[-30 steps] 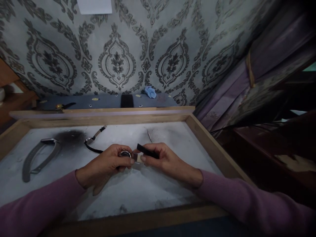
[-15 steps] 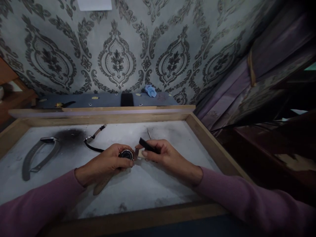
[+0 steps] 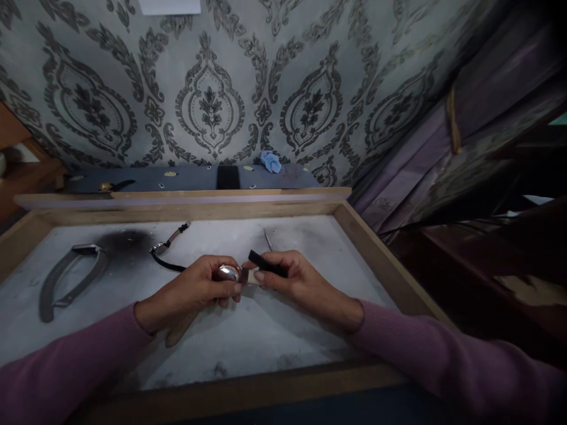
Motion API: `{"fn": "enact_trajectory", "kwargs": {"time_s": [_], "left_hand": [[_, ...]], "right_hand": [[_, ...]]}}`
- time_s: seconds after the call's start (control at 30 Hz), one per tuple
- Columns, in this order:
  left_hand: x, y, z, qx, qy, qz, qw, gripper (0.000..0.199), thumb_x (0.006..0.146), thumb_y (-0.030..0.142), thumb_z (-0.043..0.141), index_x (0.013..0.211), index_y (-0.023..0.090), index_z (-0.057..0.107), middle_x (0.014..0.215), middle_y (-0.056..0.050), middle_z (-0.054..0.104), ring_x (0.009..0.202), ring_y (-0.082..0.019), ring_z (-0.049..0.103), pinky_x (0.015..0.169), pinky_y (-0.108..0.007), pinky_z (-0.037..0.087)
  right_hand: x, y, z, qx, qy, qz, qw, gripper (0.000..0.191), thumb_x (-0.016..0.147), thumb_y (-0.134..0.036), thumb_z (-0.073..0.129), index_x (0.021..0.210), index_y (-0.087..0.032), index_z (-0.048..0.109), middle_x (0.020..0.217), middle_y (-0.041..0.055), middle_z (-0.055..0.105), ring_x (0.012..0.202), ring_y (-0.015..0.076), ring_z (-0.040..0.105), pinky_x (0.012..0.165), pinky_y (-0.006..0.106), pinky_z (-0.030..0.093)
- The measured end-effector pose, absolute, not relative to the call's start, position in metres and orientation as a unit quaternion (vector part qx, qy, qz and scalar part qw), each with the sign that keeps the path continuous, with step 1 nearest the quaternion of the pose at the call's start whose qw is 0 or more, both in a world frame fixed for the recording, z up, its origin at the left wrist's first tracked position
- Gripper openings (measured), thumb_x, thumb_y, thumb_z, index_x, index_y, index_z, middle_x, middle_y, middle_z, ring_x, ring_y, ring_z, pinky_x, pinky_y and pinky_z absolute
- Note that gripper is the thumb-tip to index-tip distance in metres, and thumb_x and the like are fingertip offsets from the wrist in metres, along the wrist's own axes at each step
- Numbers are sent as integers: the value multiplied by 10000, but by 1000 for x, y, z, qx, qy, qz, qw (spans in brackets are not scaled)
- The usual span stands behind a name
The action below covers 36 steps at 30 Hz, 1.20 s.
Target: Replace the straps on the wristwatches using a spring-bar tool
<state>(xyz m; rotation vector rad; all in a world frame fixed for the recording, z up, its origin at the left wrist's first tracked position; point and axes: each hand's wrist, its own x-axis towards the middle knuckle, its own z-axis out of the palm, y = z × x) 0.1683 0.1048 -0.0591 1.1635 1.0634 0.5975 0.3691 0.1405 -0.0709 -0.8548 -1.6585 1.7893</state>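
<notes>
A round wristwatch (image 3: pixel 229 273) is gripped by my left hand (image 3: pixel 201 285), its face catching a bright reflection. The tan end of its strap (image 3: pixel 181 328) hangs out below that wrist over the white tray bottom. My right hand (image 3: pixel 295 277) pinches a dark, flat bar-like piece (image 3: pixel 264 263); what it is I cannot tell. The same fingers are at a short tan strap part (image 3: pixel 252 277) on the watch's right side. Both hands are close together, above the middle of the tray.
A wooden-framed tray (image 3: pixel 195 215) surrounds the work. A grey-strap watch (image 3: pixel 73 282) lies at the left, and a watch with a black strap (image 3: pixel 160 248) behind my left hand. A thin metal tool (image 3: pixel 268 239) lies behind my right hand. Blue crumpled cloth (image 3: pixel 270 162) sits on the back ledge.
The watch has tilted in my left hand, so its dark face now shows a bright silvery glare. My right hand has hardly moved and keeps the dark piece.
</notes>
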Motion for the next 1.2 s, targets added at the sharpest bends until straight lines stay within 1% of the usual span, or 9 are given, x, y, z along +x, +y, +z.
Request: {"fn": "enact_trajectory", "kwargs": {"time_s": [0.2, 0.43, 0.53, 0.67, 0.8, 0.97, 1.03, 1.1, 1.2], "left_hand": [[167, 105, -63, 509, 473, 270, 667, 180, 733, 298, 659, 790, 153, 569, 641, 31, 587, 510, -62, 424, 485, -208, 266], [169, 104, -61, 506, 480, 274, 662, 176, 733, 300, 650, 783, 152, 569, 639, 33, 580, 486, -55, 417, 460, -206, 243], [170, 103, -59, 501, 481, 270, 667, 154, 723, 278, 646, 746, 159, 549, 614, 37, 573, 485, -60, 411, 454, -210, 229], [167, 103, -57, 519, 471, 271, 660, 102, 716, 208, 634, 768, 168, 555, 660, 27, 615, 564, -85, 481, 509, -213, 305], [163, 103, -55, 540, 470, 272, 643, 126, 724, 190, 634, 828, 170, 564, 748, 3, 662, 661, -114, 560, 594, -227, 386], [163, 99, -53, 573, 473, 238, 625, 113, 772, 272, 618, 797, 169, 580, 658, 31, 584, 531, -81, 476, 477, -197, 344], [164, 97, -53, 584, 469, 218, 625, 130, 805, 304, 582, 813, 175, 571, 653, 36, 562, 511, -82, 481, 455, -194, 353], [163, 96, -53, 591, 471, 203, 623, 147, 838, 331, 544, 846, 184, 548, 661, 38, 560, 493, -80, 485, 443, -192, 350], [162, 96, -54, 589, 483, 206, 614, 137, 861, 326, 524, 874, 190, 514, 612, 59, 535, 451, -62, 435, 444, -188, 324]], "right_hand": [[368, 142, -73, -309, -582, 697, 282, 174, 759, -291, 711, 862, -152, 730, 629, -26, 552, 592, 88, 449, 590, 249, 343], [367, 140, -73, -324, -563, 707, 279, 180, 748, -284, 725, 862, -145, 731, 611, -29, 547, 579, 81, 440, 561, 236, 319], [366, 140, -72, -325, -555, 715, 276, 183, 737, -289, 733, 847, -143, 732, 661, -13, 577, 605, 86, 454, 577, 239, 340], [366, 140, -70, -332, -551, 714, 276, 199, 726, -310, 736, 845, -151, 734, 717, 0, 618, 639, 97, 481, 608, 243, 369], [367, 141, -69, -347, -558, 698, 285, 178, 719, -289, 734, 843, -160, 737, 752, 9, 642, 648, 99, 490, 627, 249, 381], [369, 141, -70, -357, -553, 696, 287, 187, 716, -280, 738, 849, -149, 738, 717, 5, 629, 650, 96, 495, 617, 240, 361], [370, 141, -69, -355, -544, 705, 286, 192, 708, -280, 747, 846, -146, 738, 695, -5, 612, 622, 81, 475, 584, 223, 338], [370, 142, -68, -358, -519, 725, 279, 221, 704, -281, 756, 876, -144, 739, 662, -15, 583, 598, 71, 453, 536, 205, 303], [372, 145, -66, -362, -447, 776, 260, 273, 680, -264, 779, 913, -128, 737, 616, -21, 535, 563, 60, 418, 458, 187, 212]]}}
